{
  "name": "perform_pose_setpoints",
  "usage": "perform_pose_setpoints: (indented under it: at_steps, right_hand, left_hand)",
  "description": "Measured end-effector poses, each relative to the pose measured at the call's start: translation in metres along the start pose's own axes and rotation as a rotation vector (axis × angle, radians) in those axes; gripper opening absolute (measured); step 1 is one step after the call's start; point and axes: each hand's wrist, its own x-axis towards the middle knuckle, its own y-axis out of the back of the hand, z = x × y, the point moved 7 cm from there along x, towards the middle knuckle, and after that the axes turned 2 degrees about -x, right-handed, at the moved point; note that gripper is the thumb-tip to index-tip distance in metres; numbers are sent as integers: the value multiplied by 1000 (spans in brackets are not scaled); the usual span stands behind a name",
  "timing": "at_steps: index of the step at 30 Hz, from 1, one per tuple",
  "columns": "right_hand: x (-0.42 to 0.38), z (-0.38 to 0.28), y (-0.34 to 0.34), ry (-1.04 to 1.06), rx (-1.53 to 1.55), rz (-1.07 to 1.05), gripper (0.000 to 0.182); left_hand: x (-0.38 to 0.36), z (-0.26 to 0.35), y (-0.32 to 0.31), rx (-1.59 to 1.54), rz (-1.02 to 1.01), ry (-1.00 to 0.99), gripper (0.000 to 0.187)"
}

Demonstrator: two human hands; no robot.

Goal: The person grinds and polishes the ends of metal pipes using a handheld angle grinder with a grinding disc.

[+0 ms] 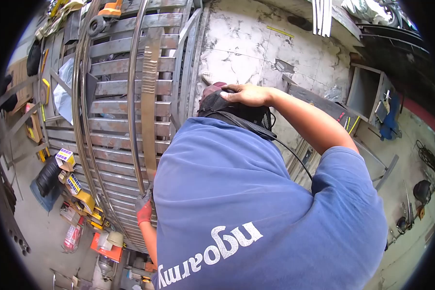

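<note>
My left hand (144,211), in a red and grey glove, is at the lower end of a shiny metal tube (133,92). Its fingers appear closed around the tube, though my body partly hides them. Beside the tube a flat metal bar (150,104) lies along the slatted metal rack (108,106). At my waist, my bare right hand (246,94) grips the edge of a black mesh pouch (237,115), thumb and fingers curled over it. From the pouch a black cable (290,150) runs up across my blue shirt (270,193). Something maroon (211,91) shows past the fingertips.
More bent tubes (77,96) lie along the rack's left side, and an orange wheeled tool (106,17) rests at its top. Boxes (65,158) and tools crowd the floor at left. A metal frame (367,92) stands at right; white strips (322,17) jut in above.
</note>
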Motion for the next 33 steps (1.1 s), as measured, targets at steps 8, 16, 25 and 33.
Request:
perform_pose_setpoints:
  at_steps: [8,16,25,33]
  right_hand:
    - [-4,20,4,33,76,5,98]
    - [2,25,9,-1,56,-17,101]
    - [9,18,14,-14,44,-45,105]
    - [0,-1,21,-31,59,-35,90]
  left_hand:
    - [-5,16,-3,89,-133,3,56]
    - [-8,17,-5,94,-149,4,53]
    - [-9,15,-14,76,-148,3,51]
    - [-5,15,-23,74,-166,-17,50]
